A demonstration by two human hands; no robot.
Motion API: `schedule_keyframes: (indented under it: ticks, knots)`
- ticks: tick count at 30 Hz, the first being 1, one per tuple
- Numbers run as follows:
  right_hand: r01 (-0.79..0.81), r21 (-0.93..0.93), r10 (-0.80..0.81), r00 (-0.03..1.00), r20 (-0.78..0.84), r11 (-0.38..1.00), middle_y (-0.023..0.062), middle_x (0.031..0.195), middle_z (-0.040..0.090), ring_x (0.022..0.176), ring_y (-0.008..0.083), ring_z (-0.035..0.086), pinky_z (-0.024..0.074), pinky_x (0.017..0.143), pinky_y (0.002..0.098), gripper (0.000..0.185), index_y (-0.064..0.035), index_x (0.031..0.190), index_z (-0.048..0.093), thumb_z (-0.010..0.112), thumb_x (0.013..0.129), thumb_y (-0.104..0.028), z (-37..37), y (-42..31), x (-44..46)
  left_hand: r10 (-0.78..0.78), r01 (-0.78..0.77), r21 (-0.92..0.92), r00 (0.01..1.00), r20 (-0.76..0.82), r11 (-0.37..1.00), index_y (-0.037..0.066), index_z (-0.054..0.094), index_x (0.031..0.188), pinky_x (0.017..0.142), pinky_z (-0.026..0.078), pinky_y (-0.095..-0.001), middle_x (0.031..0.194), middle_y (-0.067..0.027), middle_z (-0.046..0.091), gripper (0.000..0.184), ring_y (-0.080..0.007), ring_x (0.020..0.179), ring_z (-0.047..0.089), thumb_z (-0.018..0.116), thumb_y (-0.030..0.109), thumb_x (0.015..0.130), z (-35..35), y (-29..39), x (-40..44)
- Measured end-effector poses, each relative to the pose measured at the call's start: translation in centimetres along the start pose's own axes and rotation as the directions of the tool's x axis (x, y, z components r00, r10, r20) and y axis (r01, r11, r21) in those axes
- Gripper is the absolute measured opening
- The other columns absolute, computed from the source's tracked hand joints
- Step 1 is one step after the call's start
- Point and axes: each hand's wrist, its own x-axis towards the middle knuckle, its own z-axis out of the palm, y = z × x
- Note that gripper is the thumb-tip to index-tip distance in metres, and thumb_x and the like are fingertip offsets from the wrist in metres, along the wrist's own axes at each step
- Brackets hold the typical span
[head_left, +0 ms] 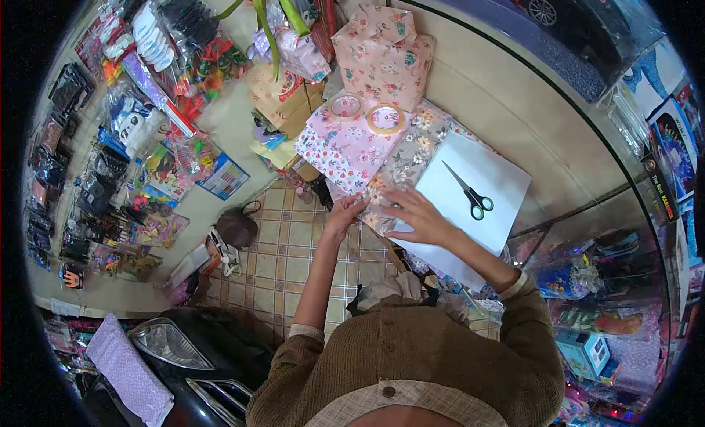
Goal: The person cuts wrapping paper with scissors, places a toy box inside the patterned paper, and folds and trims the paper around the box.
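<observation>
My left hand (pixel 344 212) pinches the lower corner of the floral sheets near the counter's edge. My right hand (pixel 420 217) lies with fingers spread over the grey floral paper (pixel 413 149) and the edge of the white sheet (pixel 440 179). Scissors with green-rimmed black handles (pixel 474 195) rest on the white sheet, blades toward the upper left. Beyond my left hand lies pink floral paper (pixel 351 149), with a pale tape roll (pixel 345 106) and a yellowish tape roll (pixel 385 119) at its upper part.
A pink floral wrapped package (pixel 385 56) stands behind the tape rolls. Brown paper bags (pixel 285 96) are to its left. Packaged goods (pixel 95 177) hang along the left wall. A motorbike (pixel 176 346) is at the lower left, and a glass edge curves along the right.
</observation>
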Motion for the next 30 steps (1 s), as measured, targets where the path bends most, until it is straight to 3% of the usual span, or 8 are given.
schedule_keyframes:
  ticks: [3, 4, 10, 13, 18, 27, 30]
  knots:
    - [-0.062, -0.029, 0.06, 0.997, -0.048, 0.998, 0.0143, 0.134, 0.044, 0.128, 0.0289, 0.039, 0.0307, 0.108, 0.0438, 0.056, -0.0065, 0.128, 0.049, 0.067, 0.078, -0.023, 2.9, 0.1, -0.9, 0.008, -0.007, -0.012, 0.999, 0.034, 1.0, 0.005, 0.067, 0.099, 0.053, 0.043, -0.0192, 0.079, 0.003, 0.066, 0.024, -0.0045, 0.063, 0.058, 0.071, 0.022, 0.082, 0.4, 0.9, -0.7]
    - [-0.104, -0.02, 0.102, 0.991, -0.089, 0.994, 0.0149, 0.133, 0.045, 0.127, 0.0284, 0.04, 0.0326, 0.107, 0.0412, 0.055, -0.003, 0.127, 0.048, 0.064, 0.076, -0.013, 3.2, -0.6, -1.1, 0.004, -0.005, 0.01, 0.999, 0.034, 1.0, 0.005, 0.067, 0.099, 0.053, 0.044, -0.0192, 0.079, 0.0028, 0.066, 0.024, -0.0044, 0.063, 0.058, 0.071, 0.021, 0.082, 0.3, 0.9, -0.7]
    - [-0.18, -0.171, 0.14, 0.964, -0.225, 0.969, 0.0121, 0.123, 0.054, 0.119, 0.0275, 0.051, 0.039, 0.103, 0.0412, 0.046, -0.0039, 0.116, 0.056, 0.062, 0.071, -0.01, 5.4, -0.9, -0.8, 0.012, -0.019, 0.078, 0.997, 0.08, 0.997, 0.004, 0.066, 0.099, 0.053, 0.045, -0.0197, 0.08, 0.0024, 0.065, 0.025, -0.0035, 0.063, 0.058, 0.071, 0.021, 0.082, 0.0, 1.6, -0.8]
    - [-0.153, -0.2, 0.102, 0.964, -0.245, 0.968, 0.0132, 0.124, 0.055, 0.121, 0.0286, 0.05, 0.0395, 0.103, 0.0414, 0.053, -0.0031, 0.118, 0.057, 0.066, 0.066, -0.006, 6.3, -0.6, -1.1, -0.033, 0.021, 0.132, 0.996, 0.089, 0.991, 0.004, 0.066, 0.099, 0.053, 0.044, -0.0195, 0.081, 0.0032, 0.065, 0.026, -0.0032, 0.064, 0.057, 0.072, 0.022, 0.082, -0.7, 1.6, -0.4]
    - [-0.142, -0.231, 0.077, 0.96, -0.269, 0.963, 0.0121, 0.127, 0.055, 0.123, 0.0268, 0.049, 0.0385, 0.104, 0.0408, 0.046, -0.0034, 0.114, 0.061, 0.064, 0.068, -0.004, 6.0, -0.6, -0.9, -0.057, 0.045, 0.106, 0.992, 0.113, 0.993, 0.005, 0.067, 0.098, 0.055, 0.045, -0.0192, 0.081, 0.004, 0.065, 0.024, -0.0035, 0.066, 0.057, 0.072, 0.021, 0.082, -1.2, 1.2, 0.4]
    - [-0.188, -0.179, 0.131, 0.948, -0.289, 0.966, 0.0119, 0.126, 0.056, 0.122, 0.0244, 0.05, 0.0394, 0.104, 0.0405, 0.044, -0.0032, 0.115, 0.061, 0.06, 0.071, 0.0, 6.2, -1.0, -0.8, -0.111, 0.139, -0.193, 0.982, 0.15, 0.971, 0.008, 0.065, 0.105, 0.066, 0.052, -0.0304, 0.097, -0.0003, 0.066, 0.022, -0.0115, 0.082, 0.063, 0.064, 0.022, 0.088, -1.8, -0.5, 0.8]
    - [-0.199, -0.163, 0.145, 0.945, -0.294, 0.966, 0.0111, 0.125, 0.057, 0.12, 0.0236, 0.052, 0.0403, 0.103, 0.0401, 0.045, -0.0035, 0.115, 0.061, 0.059, 0.071, 0.0, 5.9, -1.0, -0.7, -0.087, 0.119, -0.15, 0.975, 0.203, 0.982, 0.008, 0.065, 0.106, 0.07, 0.052, -0.0315, 0.099, -0.0006, 0.066, 0.022, -0.0127, 0.084, 0.064, 0.062, 0.022, 0.089, -2.1, 0.2, 0.9]
